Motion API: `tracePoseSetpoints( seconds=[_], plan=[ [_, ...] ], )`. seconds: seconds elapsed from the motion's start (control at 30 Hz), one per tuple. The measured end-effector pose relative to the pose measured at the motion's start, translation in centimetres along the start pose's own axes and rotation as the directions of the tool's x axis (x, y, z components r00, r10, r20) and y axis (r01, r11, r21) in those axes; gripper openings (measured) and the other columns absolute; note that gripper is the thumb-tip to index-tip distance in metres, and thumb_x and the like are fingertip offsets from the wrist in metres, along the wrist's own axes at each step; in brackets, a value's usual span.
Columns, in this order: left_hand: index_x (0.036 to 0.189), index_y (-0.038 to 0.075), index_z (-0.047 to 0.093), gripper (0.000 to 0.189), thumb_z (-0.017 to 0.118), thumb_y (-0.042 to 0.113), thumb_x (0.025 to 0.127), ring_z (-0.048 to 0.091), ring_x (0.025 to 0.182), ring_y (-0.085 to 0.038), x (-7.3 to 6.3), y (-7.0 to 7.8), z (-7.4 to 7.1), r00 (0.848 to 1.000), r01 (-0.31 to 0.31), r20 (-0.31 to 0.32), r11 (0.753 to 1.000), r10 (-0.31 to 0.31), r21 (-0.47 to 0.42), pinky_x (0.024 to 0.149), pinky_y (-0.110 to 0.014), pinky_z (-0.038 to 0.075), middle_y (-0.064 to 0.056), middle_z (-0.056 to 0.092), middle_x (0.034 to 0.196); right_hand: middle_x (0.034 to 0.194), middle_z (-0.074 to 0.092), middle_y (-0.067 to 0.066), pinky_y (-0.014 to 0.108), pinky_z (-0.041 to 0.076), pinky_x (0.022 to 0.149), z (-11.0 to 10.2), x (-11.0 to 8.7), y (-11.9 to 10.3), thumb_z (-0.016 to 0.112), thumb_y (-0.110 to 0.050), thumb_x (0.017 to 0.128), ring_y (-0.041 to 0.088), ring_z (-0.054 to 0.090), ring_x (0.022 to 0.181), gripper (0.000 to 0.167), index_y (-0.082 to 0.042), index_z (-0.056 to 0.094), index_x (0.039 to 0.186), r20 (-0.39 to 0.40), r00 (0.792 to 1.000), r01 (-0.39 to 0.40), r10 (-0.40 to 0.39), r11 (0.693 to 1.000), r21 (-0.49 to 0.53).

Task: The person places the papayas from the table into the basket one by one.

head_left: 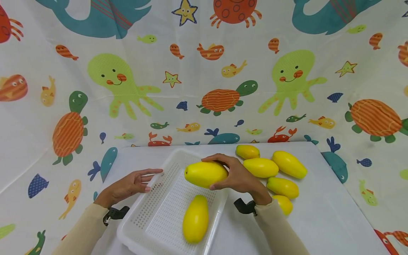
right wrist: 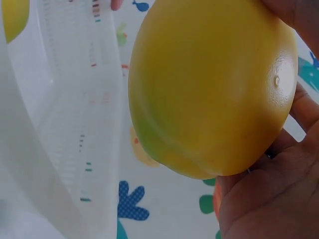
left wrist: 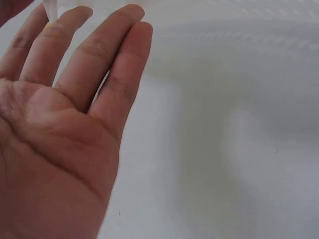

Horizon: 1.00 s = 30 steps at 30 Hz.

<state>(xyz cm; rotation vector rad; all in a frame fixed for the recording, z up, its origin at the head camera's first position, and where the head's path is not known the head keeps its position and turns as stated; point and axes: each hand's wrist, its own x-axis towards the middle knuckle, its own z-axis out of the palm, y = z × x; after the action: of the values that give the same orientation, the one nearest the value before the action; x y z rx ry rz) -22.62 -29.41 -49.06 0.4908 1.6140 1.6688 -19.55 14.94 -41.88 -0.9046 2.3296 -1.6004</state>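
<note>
My right hand (head_left: pixel 237 175) grips a yellow papaya (head_left: pixel 204 174) between thumb and fingers, holding it over the far part of a white perforated plastic basket (head_left: pixel 143 212). Close up in the right wrist view, the same papaya (right wrist: pixel 209 89) shows a greenish patch low on its side, with the basket wall (right wrist: pixel 94 149) to its left. A second papaya (head_left: pixel 196 219) lies lengthwise inside the basket. At the basket's left rim is my left hand (head_left: pixel 127 186), its fingertips right at the edge. The left wrist view has that hand (left wrist: pixel 65 114) palm showing, fingers mostly straight.
Several more papayas lie loosely grouped on the white table (head_left: pixel 325 212) right of the basket, among them a large one (head_left: pixel 289 164) and one partly hidden behind my right forearm (head_left: pixel 283 204). Behind the table hangs a sea-animal print cloth (head_left: pixel 191 120).
</note>
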Motion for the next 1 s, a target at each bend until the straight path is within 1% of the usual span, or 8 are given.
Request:
tracePoseSetpoints(
  seconds=[0.1, 0.27, 0.4, 0.57, 0.7, 0.8, 1.0],
  plan=[
    [0.169, 0.016, 0.027, 0.073, 0.053, -0.006, 0.105, 0.06, 0.137, -0.051, -0.1, 0.0, -0.1, 1.0, -0.021, 0.02, 1.0, 0.021, 0.0, 0.101, -0.068, 0.054, -0.016, 0.042, 0.169, 0.144, 0.065, -0.01, 0.038, 0.056, 0.109, 0.5, 0.5, 0.0, 0.095, -0.021, 0.08, 0.019, 0.062, 0.126, 0.073, -0.034, 0.062, 0.144, 0.022, 1.0, 0.006, -0.006, 1.0, 0.003],
    [0.169, 0.015, 0.028, 0.072, 0.053, -0.006, 0.105, 0.06, 0.136, -0.051, -0.2, 0.0, -0.1, 0.999, -0.026, 0.025, 1.0, 0.026, 0.0, 0.101, -0.069, 0.054, -0.016, 0.043, 0.169, 0.145, 0.064, -0.01, 0.037, 0.055, 0.112, 1.2, 1.2, -0.1, 0.095, -0.022, 0.08, 0.018, 0.061, 0.127, 0.074, -0.033, 0.061, 0.145, 0.052, 0.998, 0.02, -0.021, 1.0, 0.011],
    [0.168, 0.016, 0.029, 0.071, 0.055, -0.005, 0.105, 0.06, 0.136, -0.05, -0.2, 0.0, -0.1, 1.0, -0.019, 0.014, 1.0, 0.019, 0.013, 0.101, -0.068, 0.054, -0.016, 0.043, 0.168, 0.146, 0.064, -0.009, 0.035, 0.054, 0.113, 2.0, 1.7, -0.1, 0.095, -0.02, 0.081, 0.017, 0.061, 0.127, 0.074, -0.03, 0.061, 0.146, 0.086, 0.995, 0.046, -0.047, 0.999, 0.019],
    [0.168, 0.016, 0.03, 0.071, 0.056, -0.003, 0.105, 0.061, 0.136, -0.049, -0.2, 0.0, -0.2, 1.0, -0.009, -0.004, 0.999, 0.009, 0.033, 0.101, -0.067, 0.055, -0.017, 0.043, 0.168, 0.145, 0.065, -0.007, 0.032, 0.054, 0.112, 3.3, 2.4, 0.1, 0.094, -0.018, 0.081, 0.016, 0.061, 0.125, 0.072, -0.026, 0.062, 0.145, 0.132, 0.988, 0.081, -0.083, 0.997, 0.019],
    [0.168, 0.017, 0.031, 0.071, 0.057, -0.002, 0.105, 0.062, 0.135, -0.048, -0.1, -0.1, -0.2, 1.0, -0.002, -0.016, 0.999, 0.003, 0.045, 0.101, -0.066, 0.055, -0.016, 0.044, 0.168, 0.143, 0.066, -0.01, 0.031, 0.054, 0.111, 4.2, 2.9, 0.1, 0.095, -0.02, 0.08, 0.013, 0.061, 0.124, 0.071, -0.027, 0.063, 0.144, 0.162, 0.983, 0.087, -0.085, 0.996, 0.0],
    [0.168, 0.017, 0.03, 0.071, 0.057, -0.003, 0.105, 0.062, 0.135, -0.049, -0.1, -0.1, -0.2, 1.0, 0.001, -0.015, 0.999, 0.0, 0.048, 0.101, -0.066, 0.055, -0.017, 0.044, 0.167, 0.142, 0.066, -0.012, 0.03, 0.053, 0.111, 4.7, 3.1, 0.0, 0.095, -0.022, 0.081, 0.01, 0.061, 0.124, 0.071, -0.029, 0.063, 0.144, 0.188, 0.98, 0.073, -0.071, 0.997, -0.002],
    [0.168, 0.018, 0.031, 0.071, 0.057, -0.001, 0.105, 0.063, 0.134, -0.048, 0.0, -0.1, -0.1, 1.0, 0.016, -0.028, 0.998, -0.015, 0.053, 0.101, -0.065, 0.056, -0.016, 0.043, 0.168, 0.143, 0.067, -0.009, 0.03, 0.052, 0.113, 5.4, 3.4, -0.1, 0.094, -0.019, 0.081, 0.011, 0.061, 0.123, 0.07, -0.027, 0.064, 0.144, 0.232, 0.97, 0.069, -0.069, 0.998, 0.008]
  ],
)
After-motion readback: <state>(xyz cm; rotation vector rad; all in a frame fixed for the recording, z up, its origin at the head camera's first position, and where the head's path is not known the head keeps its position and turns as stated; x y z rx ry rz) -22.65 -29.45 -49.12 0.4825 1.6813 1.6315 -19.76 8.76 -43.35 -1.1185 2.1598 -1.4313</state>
